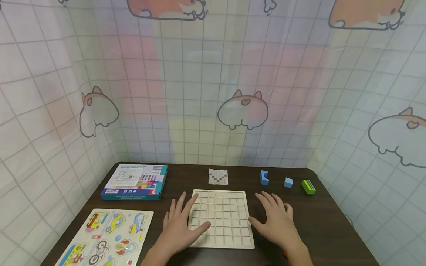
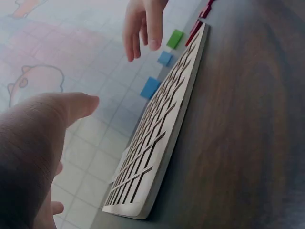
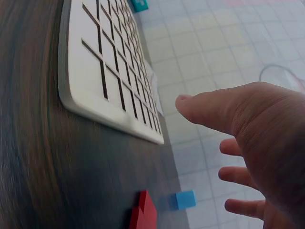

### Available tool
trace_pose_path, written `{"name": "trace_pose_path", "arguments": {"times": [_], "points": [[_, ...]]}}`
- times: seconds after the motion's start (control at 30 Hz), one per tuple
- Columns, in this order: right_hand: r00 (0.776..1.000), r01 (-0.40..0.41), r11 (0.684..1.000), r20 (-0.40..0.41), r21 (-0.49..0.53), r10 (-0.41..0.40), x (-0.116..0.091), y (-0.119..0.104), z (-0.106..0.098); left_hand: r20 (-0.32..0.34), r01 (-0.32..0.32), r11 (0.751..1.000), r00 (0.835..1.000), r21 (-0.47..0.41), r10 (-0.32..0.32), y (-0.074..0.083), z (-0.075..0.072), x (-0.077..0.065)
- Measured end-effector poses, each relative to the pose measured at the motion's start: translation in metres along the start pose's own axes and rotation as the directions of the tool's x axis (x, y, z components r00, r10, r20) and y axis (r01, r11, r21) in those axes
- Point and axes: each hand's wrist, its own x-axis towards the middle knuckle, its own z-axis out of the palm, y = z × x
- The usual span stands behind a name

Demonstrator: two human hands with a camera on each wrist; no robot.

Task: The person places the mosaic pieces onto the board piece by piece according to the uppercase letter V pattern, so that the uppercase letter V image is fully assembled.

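Hands about a gridded board, clock positions taken from the board's centre in the head view. The pale gridded board (image 1: 221,218) lay flat on the dark tabletop (image 1: 239,180), directly in front of the person. At 9 o'clock the left hand (image 1: 181,221) had its fingers extended and widely spread, its thumb reaching over the board's left margin; it held nothing. At 3 o'clock the right hand (image 1: 276,223) was likewise spread, though less widely, thumb pointing toward the right edge, and grasped nothing. The wrist views showed both thumbs raised off the board.

A small patterned card (image 1: 218,177) lay at 12 o'clock, a narrow strip of tabletop separating it from the far rim. Between 1 and 2 stood a notched blue block (image 1: 264,181); at 2, a blue cube (image 1: 288,183); just past 2, a green block (image 1: 308,187), near the table's right edge. Gaps parted all three. Red blocks (image 3: 145,214) sat near 4. A box (image 1: 134,183) occupied 10 o'clock; a picture puzzle (image 1: 111,237) lay toward 8:30, with the left forearm between it and the board.
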Motion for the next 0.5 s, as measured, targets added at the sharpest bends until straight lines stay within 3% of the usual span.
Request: {"name": "trace_pose_path", "arguments": {"times": [0.17,0.33,0.5], "points": [[0.999,-0.035,0.999,0.027,0.028,0.034,-0.001,0.015,-0.004,-0.007,0.003,0.998,1.000,-0.056,-0.003,0.002,0.001,-0.004],[0.996,-0.066,0.995,0.060,0.080,0.061,-0.005,0.024,-0.007,-0.037,-0.011,0.998,0.999,-0.056,0.009,0.003,0.003,-0.014],[0.995,-0.056,0.990,0.084,0.129,0.045,-0.006,0.034,-0.009,-0.033,-0.012,0.994,0.999,-0.105,0.008,0.002,0.009,-0.023]]}}
